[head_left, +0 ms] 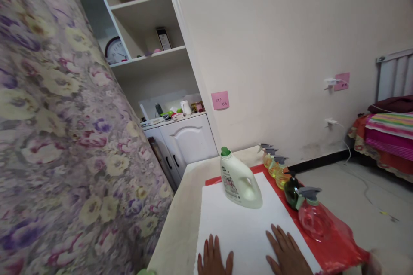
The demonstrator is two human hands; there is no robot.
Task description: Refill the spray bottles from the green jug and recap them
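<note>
My left hand point(214, 258) lies flat with its fingers apart on a white sheet point(238, 230), near the sheet's left edge. My right hand point(286, 250) rests on the same sheet further right, fingers spread and nothing in them. Beyond both hands, a pale green detergent jug point(240, 180) with a green top stands upright on the sheet, its handle toward the right. Neither hand touches it. The sheet lies over red plastic point(338, 227). On the right stand a red spray bottle point(312, 219), a dark green bottle point(292, 191) and several yellow spray bottles point(281, 176).
A cream-covered table point(176, 227) carries all this. At left hangs a floral curtain point(74, 150). Behind is a shelf unit with a white cabinet door point(190, 142). A pink note point(220, 100) is on the wall. At far right stands a bed point(390, 137).
</note>
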